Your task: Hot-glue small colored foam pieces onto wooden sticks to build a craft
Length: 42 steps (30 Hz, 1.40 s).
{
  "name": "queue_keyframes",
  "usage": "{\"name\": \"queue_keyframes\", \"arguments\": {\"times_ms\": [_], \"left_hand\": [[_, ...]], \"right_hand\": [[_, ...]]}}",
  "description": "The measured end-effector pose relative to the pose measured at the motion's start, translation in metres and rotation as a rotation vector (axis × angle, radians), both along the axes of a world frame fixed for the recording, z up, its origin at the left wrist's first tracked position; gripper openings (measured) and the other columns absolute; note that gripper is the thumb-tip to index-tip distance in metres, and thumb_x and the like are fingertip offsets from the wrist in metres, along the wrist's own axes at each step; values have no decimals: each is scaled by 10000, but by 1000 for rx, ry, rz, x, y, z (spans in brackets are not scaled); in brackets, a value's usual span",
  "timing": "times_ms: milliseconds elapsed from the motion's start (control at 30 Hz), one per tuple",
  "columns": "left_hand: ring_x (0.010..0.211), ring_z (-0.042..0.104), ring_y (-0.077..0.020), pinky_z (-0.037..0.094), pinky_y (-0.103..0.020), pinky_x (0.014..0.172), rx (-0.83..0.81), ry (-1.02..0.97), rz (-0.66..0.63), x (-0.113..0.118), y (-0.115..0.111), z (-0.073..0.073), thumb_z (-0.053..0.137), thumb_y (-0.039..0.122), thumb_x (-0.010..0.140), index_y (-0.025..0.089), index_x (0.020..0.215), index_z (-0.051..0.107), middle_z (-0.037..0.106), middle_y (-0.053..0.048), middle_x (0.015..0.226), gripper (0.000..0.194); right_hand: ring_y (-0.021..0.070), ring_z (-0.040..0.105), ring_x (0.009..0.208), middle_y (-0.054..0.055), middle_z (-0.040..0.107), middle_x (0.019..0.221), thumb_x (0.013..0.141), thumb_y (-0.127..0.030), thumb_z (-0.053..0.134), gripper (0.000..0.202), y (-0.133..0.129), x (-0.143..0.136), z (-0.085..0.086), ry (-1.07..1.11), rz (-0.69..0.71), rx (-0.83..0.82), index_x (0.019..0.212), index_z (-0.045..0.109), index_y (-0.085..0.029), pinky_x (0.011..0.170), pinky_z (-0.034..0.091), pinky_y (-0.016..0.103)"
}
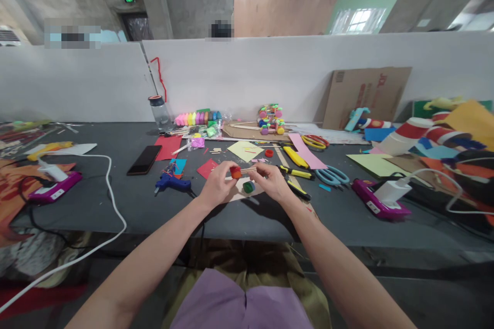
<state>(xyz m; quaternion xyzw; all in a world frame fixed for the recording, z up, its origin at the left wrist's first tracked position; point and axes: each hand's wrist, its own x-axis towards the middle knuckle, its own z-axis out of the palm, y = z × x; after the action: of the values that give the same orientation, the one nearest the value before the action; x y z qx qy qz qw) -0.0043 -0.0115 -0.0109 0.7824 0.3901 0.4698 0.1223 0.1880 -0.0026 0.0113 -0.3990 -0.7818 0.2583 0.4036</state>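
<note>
My left hand (pixel 218 181) and my right hand (pixel 272 181) meet over the dark table, just above a scrap of tan cardboard (pixel 238 191). Between the fingertips of both hands is a thin wooden stick (pixel 248 169) with a small red-orange cap or bead (pixel 235 172) on its left end, pinched by my left fingers. My right fingers hold the stick's other end. A small green round piece (pixel 248 186) lies on the cardboard right under the hands.
A blue glue gun (pixel 170 183) and a black phone (pixel 144 159) lie to the left. Yellow cutters (pixel 296 171), teal scissors (pixel 332 176) and a purple power strip (pixel 380 204) are on the right. Coloured paper, clay blocks (pixel 197 117), a jar (pixel 159 111) and white cables crowd the table.
</note>
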Motion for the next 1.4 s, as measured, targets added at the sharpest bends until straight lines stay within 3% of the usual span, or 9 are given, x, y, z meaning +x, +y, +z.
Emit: {"name": "queue_keyframes", "arguments": {"times_ms": [267,1400], "left_hand": [[979,584,-205,458,-350,869,8,26,-3,0,0,-1,553,135,785,204,1036,533,619,-68,1029,261],[1059,589,-216,448,-357,934,-140,32,-30,-1,-1,-1,556,144,796,218,1094,573,650,-51,1124,308]], "right_hand": [[103,409,525,-16,512,561,845,-411,527,322,0,-2,-1,13,-2,-49,639,572,-167,497,302,241],[110,431,532,-10,535,587,855,-384,545,281,1,-3,-6,-38,-34,26,707,630,-162,507,324,232]]}}
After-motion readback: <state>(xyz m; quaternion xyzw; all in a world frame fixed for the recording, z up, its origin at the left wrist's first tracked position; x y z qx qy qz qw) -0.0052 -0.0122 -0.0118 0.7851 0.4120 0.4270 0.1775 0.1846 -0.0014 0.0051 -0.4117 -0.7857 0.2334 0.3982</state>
